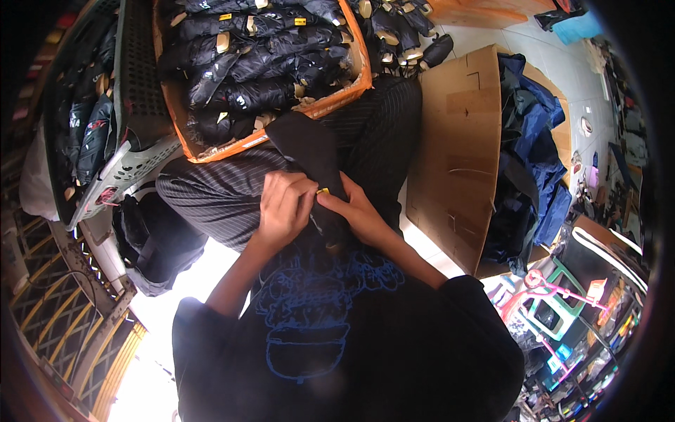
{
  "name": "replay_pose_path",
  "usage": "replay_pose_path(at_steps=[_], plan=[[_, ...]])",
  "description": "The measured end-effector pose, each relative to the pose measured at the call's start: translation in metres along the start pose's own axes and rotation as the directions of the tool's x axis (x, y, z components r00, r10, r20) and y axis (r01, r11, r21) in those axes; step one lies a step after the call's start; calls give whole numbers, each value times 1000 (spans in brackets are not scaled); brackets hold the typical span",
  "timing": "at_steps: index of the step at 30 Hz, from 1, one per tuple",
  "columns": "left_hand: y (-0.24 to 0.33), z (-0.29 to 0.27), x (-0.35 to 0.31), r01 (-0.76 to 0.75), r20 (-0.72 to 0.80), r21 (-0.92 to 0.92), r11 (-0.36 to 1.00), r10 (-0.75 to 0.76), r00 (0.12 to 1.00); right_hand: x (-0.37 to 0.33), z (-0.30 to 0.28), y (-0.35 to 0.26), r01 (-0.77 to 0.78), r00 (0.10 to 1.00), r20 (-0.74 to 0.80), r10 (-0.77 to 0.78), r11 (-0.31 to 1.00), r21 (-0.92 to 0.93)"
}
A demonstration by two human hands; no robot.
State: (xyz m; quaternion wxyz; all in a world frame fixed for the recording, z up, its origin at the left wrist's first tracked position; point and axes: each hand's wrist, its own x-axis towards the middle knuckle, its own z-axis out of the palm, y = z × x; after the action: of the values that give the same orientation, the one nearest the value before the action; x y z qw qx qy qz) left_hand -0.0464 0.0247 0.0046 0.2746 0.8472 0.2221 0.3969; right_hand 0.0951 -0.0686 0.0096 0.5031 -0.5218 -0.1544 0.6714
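Note:
A black folded umbrella (304, 144) lies across my lap, its wide cloth end pointing away from me and its near end lost against my dark shirt. My left hand (285, 207) is closed on its left side, with fingers curled and pinching the cloth. From the right, my right hand (357, 211) grips it, the thumb pressed beside a small yellow tag (323, 191). The fingers of that hand are partly hidden behind the cloth. Just beyond my knees, an orange-rimmed crate (274, 133) holds rows of black folded umbrellas (260, 63) with beige ends.
On the left stands a dark perforated basket (144, 84) with more umbrellas. To the right, an open cardboard box (453, 169) holds dark blue cloth (538, 155). Loose umbrellas (397, 28) lie behind the crate. A black bag (158, 243) sits by my left knee.

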Motion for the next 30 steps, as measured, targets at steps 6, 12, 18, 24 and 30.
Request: replay_pose_path(at_steps=[6, 12, 18, 24, 30], plan=[[10, 4, -13, 20, -48, -49, 999, -23, 999, -9, 2, 2, 61, 998, -5, -61, 998, -1], [13, 4, -18, 53, -78, -62, 997, -58, 995, -8, 2, -1, 81, 997, 1, -81, 992, 98], [14, 3, -23, 416, -21, -553, 722, -511, 859, -6, 2, -9, -39, 996, 92, 20, 977, 209], [3, 28, 0, 361, 316, -932, -18, -525, 790, 1, -5, 4, -136, 953, 289, 93, 982, 131], [14, 31, -8, 531, 416, -847, -19, -646, 641, -13, -16, 3, -249, 944, 204, 258, 966, -70]])
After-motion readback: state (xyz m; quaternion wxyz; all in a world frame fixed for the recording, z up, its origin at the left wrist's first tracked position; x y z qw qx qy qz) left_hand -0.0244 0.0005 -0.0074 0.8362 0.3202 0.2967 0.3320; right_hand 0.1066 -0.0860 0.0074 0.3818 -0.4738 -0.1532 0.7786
